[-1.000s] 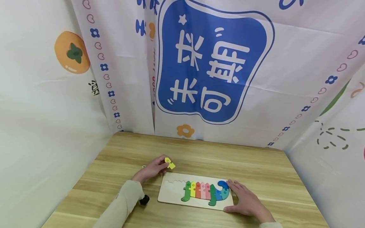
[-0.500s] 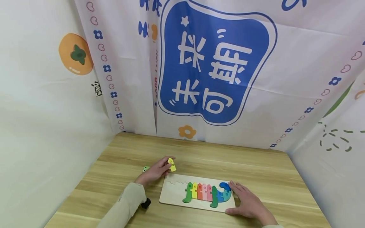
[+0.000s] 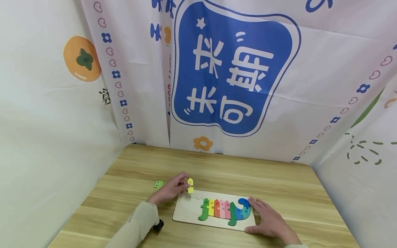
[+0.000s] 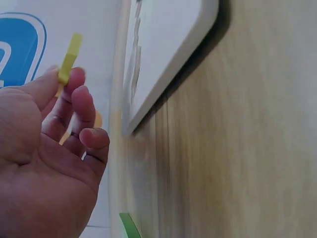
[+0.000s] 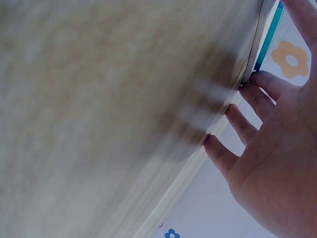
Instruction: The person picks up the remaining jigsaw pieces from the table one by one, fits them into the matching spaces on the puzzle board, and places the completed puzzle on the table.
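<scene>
My left hand pinches a yellow puzzle piece between thumb and fingertips, above the upper left corner of a pale wooden puzzle board. In the left wrist view the yellow piece stands edge-on at the fingertips, while the other fingers curl loosely. Fitted in the board is part of a crocodile: green legs, yellow, red and pink body pieces, and a blue tail. My right hand rests with spread fingers at the board's right end, thumb near the lower corner; its fingertips touch down beside the board's edge.
A green puzzle piece with eyes lies on the wooden table, left of the board and partly behind the left hand. White printed cloth hangs behind and at both sides. A black wrist strap shows at the left sleeve.
My left hand has brought the yellow piece right and down, turning it more upright, over the board's upper left corner. More of the green piece shows. The right hand stays at the board.
</scene>
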A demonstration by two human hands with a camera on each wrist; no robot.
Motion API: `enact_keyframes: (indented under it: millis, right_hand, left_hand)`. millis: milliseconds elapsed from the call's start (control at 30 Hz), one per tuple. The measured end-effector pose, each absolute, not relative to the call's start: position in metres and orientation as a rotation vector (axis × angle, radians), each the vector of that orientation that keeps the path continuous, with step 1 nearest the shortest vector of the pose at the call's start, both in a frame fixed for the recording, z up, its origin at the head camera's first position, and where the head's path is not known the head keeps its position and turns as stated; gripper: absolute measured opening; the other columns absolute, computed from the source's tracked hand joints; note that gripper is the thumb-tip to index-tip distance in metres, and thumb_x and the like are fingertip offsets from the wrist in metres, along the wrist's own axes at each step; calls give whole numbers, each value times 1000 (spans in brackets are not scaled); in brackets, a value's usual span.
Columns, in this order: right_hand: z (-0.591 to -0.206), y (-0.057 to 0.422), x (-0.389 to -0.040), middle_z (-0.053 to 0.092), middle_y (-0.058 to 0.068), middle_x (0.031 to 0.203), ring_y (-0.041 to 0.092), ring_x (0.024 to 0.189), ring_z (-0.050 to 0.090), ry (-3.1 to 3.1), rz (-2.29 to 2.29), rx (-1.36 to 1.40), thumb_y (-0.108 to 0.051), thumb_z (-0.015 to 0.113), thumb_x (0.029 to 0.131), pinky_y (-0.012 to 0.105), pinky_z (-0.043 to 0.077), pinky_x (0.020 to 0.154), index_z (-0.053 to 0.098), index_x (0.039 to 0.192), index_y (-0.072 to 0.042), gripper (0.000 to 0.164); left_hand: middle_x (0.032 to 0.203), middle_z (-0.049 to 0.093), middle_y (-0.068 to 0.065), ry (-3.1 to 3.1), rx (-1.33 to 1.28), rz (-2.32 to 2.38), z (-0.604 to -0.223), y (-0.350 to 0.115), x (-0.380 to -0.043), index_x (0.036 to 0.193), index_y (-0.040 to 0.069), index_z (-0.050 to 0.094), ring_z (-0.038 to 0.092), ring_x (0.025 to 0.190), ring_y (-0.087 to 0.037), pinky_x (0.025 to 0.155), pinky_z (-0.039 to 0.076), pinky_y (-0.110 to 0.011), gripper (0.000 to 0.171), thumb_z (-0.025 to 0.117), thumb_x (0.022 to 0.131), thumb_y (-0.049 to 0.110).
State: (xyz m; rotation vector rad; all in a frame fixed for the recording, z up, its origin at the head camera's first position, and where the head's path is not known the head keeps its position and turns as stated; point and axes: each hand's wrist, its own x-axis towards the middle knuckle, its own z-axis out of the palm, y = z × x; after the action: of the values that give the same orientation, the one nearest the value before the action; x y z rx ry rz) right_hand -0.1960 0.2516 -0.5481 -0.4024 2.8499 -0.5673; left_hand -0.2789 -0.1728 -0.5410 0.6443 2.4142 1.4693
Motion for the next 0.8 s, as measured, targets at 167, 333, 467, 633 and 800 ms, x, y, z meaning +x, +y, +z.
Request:
enact_keyframes:
  millis: [167, 333, 467, 633, 800]
  right_hand:
    - [-545, 250, -196, 39, 12, 165, 46, 151, 33, 2845, -566, -408, -68, 84, 70, 73, 34, 113, 40, 160, -13, 114]
    - [-544, 250, -195, 39, 13, 165, 46, 151, 33, 2842, -568, -408, -68, 85, 70, 73, 34, 113, 40, 160, -13, 114]
    - [-544, 251, -194, 39, 12, 165, 46, 151, 33, 2838, -572, -397, -69, 84, 70, 73, 33, 113, 41, 159, -13, 114]
    - [-543, 250, -195, 39, 12, 165, 46, 151, 33, 2839, -578, -402, -68, 85, 70, 73, 33, 113, 41, 159, -12, 113]
    - [-541, 249, -194, 39, 14, 165, 48, 150, 33, 2839, -581, -410, -67, 85, 70, 73, 33, 113, 41, 159, -11, 114]
  left_hand:
    - [93, 72, -2, 2451, 668, 1388, -539, -166, -272, 135, 7, 60, 67, 84, -20, 70, 55, -31, 34, 64, 104, 20]
    - [90, 73, 0, 2419, 688, 1342, -543, -155, -267, 134, 7, 63, 68, 80, -14, 64, 51, -25, 35, 68, 101, 18]
    - [90, 74, -1, 2396, 719, 1336, -545, -146, -262, 133, 4, 64, 69, 82, -15, 68, 54, -25, 35, 69, 100, 16]
    - [89, 71, 3, 2440, 724, 1298, -545, -138, -258, 127, 5, 69, 65, 80, -12, 70, 54, -24, 32, 73, 97, 16]
    - [89, 71, 6, 2456, 703, 1269, -543, -134, -256, 123, 10, 71, 65, 80, -8, 72, 54, -24, 29, 76, 95, 16]
